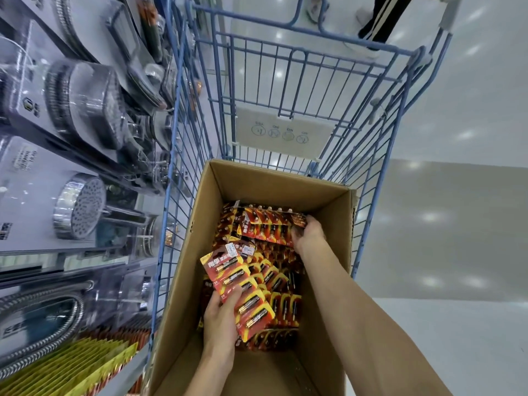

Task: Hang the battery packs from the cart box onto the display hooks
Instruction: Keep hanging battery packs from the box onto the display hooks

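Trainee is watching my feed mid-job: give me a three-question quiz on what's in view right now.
1. True or false: the left hand holds a fanned strip of battery packs.
2. Where is the right hand? A) on the cart rail B) inside the cardboard box, gripping a row of packs C) at the display hooks
3. Fill in: the box sits inside a blue wire ____.

Key: 1 true; 2 B; 3 cart.
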The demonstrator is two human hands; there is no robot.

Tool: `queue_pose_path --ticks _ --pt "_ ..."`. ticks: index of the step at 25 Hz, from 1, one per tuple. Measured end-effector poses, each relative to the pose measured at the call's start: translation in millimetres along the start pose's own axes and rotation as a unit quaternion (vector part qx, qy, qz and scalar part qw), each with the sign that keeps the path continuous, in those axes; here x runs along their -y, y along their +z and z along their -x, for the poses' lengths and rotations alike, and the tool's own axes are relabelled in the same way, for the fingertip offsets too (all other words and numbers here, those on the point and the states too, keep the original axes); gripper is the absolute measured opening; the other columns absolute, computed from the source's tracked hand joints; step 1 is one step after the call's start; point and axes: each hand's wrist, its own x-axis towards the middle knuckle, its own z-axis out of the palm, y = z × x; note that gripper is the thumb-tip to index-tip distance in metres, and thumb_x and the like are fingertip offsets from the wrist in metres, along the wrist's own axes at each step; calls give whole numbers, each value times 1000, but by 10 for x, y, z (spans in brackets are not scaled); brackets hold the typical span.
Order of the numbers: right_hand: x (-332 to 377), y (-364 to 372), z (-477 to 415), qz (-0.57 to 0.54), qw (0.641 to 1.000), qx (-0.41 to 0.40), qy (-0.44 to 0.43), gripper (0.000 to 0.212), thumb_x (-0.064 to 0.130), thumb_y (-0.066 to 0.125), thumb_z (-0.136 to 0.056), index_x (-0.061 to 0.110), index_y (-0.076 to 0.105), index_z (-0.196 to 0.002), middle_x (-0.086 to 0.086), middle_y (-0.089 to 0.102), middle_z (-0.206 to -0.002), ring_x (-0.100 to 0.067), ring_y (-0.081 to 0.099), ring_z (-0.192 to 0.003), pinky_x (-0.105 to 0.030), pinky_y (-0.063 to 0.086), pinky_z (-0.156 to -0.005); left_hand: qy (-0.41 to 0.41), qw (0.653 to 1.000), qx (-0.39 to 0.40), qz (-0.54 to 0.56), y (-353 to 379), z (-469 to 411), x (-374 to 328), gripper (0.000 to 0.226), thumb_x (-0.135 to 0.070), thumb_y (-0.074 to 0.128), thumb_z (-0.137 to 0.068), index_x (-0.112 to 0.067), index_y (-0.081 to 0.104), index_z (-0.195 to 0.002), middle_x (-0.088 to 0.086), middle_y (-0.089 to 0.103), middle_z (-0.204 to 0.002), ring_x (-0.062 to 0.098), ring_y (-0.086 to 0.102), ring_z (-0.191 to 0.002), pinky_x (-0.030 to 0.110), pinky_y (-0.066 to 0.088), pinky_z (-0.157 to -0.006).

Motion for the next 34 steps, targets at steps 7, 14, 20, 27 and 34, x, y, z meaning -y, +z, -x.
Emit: queue_pose_path --ticks 7,14,20,27,34 --pt "-238 -354 288 39 999 24 -21 50 5 73 -91 4 54 -137 -15 65 -126 -29 64 -119 -42 49 -109 11 1000 -13 24 -119 135 36 30 -30 73 -94 -31 68 -124 3 80 -103 28 78 -95 59 58 -94" --pt "-346 -1264 1081 174 960 199 -90 59 9 84 -77 14 58 -130 -9 72 -120 -26 71 -111 -46 56 -99 108 994 6 32 -121 532 -70 26 -28 70 -97 -29 70 -123 6 80 -105 31 78 -94 57 59 -91" --pt "-89 -2056 1882 242 889 344 -179 55 20 80 -75 21 62 -128 -10 74 -118 -29 73 -108 -49 59 -90 219 971 72 66 -269 1410 -81 26 -30 64 -98 -29 66 -124 8 79 -109 33 78 -93 46 64 -72" --pt "-170 -2981 2735 309 783 475 -256 41 24 71 -90 18 59 -129 -10 74 -118 -31 73 -105 -46 60 -84 361 921 96 112 -794 2830 622 34 -27 57 -99 -18 63 -131 15 77 -113 38 76 -97 49 64 -73" --pt "-666 -3478 3475 375 678 579 -253 37 18 68 -87 19 63 -124 -15 74 -116 -36 73 -104 -48 62 -83 413 882 37 223 -1560 3846 1309 32 -20 61 -92 -19 70 -123 16 78 -106 34 78 -84 39 63 -60"
